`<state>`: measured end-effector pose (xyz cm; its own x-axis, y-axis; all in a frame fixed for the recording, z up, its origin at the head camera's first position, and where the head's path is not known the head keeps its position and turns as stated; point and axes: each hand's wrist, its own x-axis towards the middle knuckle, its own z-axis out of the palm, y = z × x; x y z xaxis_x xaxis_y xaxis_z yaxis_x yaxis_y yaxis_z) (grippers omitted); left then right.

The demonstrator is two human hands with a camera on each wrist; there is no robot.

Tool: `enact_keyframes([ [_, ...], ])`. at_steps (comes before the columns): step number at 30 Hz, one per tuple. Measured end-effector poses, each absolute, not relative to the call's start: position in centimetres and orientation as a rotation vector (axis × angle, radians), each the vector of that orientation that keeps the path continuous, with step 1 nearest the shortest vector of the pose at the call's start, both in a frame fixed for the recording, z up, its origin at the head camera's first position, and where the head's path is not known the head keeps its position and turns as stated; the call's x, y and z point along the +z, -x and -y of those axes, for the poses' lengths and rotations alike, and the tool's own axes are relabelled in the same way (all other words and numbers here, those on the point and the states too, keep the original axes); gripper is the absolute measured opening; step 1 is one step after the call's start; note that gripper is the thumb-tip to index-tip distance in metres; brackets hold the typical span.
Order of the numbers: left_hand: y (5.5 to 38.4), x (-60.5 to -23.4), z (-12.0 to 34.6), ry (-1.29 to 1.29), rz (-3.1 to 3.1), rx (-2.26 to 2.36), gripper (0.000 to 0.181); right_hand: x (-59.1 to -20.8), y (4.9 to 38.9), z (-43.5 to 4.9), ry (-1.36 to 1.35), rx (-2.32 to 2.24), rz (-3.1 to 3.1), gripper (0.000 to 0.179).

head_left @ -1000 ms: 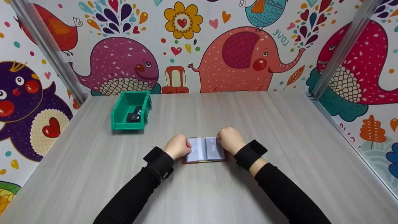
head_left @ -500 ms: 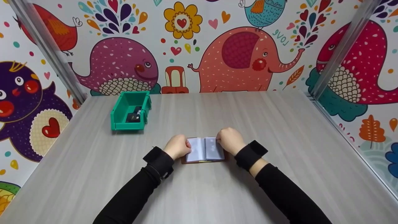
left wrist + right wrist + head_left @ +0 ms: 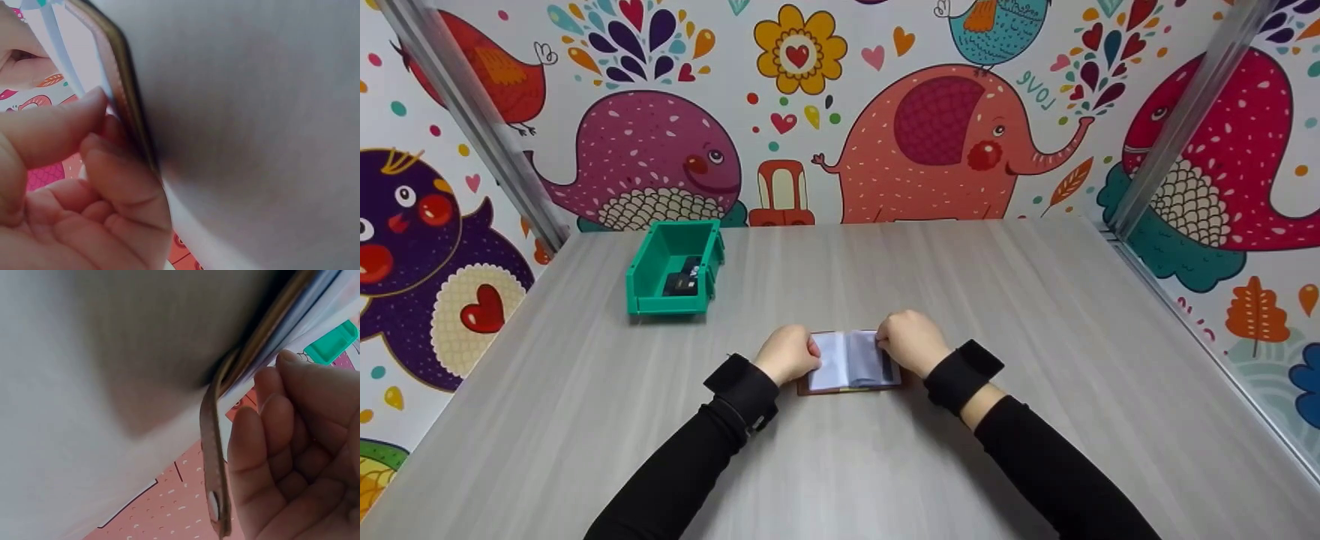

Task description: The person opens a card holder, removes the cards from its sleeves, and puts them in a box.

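Note:
A small brown card holder (image 3: 814, 391) lies open on the table, its clear plastic sleeves (image 3: 829, 360) spread to both sides. My left hand (image 3: 787, 354) pinches its left edge between thumb and fingers; the left wrist view shows the cover's brown edge (image 3: 121, 62) at the fingertips. With thumb and forefinger, my right hand (image 3: 916, 343) pinches the upper outer corner of a clear sleeve (image 3: 862, 361), whose lower edge curves up off the page beneath. In the right wrist view, a strap (image 3: 209, 439) with a metal snap hangs from the cover beside the right hand's curled fingers (image 3: 247, 439).
At the back left of the wood-grain table (image 3: 840, 472) stands a green plastic bin (image 3: 667, 305), with black cards (image 3: 682, 282) inside. Cartoon-printed walls (image 3: 795, 135) close off the back and sides, with metal posts (image 3: 1185, 127) at the corners.
My right hand has shifted slightly left, lifting the right sleeve's outer edge so that a dark strip shows beneath it. The left hand and the bin have stayed put.

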<state>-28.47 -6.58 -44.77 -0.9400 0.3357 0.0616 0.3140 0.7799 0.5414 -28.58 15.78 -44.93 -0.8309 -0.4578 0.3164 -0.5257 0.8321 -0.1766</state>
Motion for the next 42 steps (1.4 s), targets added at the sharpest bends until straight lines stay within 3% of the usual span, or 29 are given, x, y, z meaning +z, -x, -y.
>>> enact_keyframes([
  [24, 28.5, -44.7, 6.6, -0.507, -2.934, 0.852, 0.003, -44.7, 28.4, -15.2, -0.814, 0.530, 2.814, 0.011],
  [42, 28.4, -44.7, 6.6, -0.534, -2.927, 0.887, 0.002, -44.9, 28.3, -13.9, -0.754, 0.509, 2.802, 0.004],
])
